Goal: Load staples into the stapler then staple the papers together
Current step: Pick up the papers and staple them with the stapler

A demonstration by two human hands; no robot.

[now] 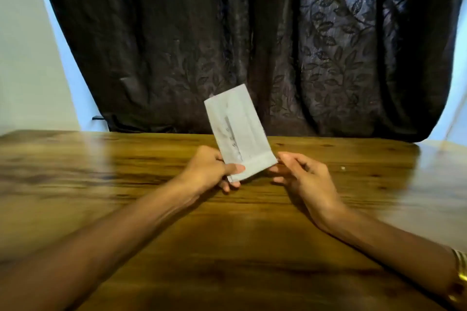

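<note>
A folded bundle of white papers (237, 131) stands tilted upright above the middle of the wooden table (227, 247), with faint dark marks down its face. My left hand (209, 169) grips its lower left corner, thumb across the front. My right hand (303, 177) pinches the lower right corner with fingertips. No stapler or staples are in view.
A dark leaf-patterned curtain (252, 45) hangs behind the table's far edge, with pale wall (25, 58) on either side. A tiny pale speck (343, 167) lies on the table to the right. A gold bangle (460, 275) is on my right wrist.
</note>
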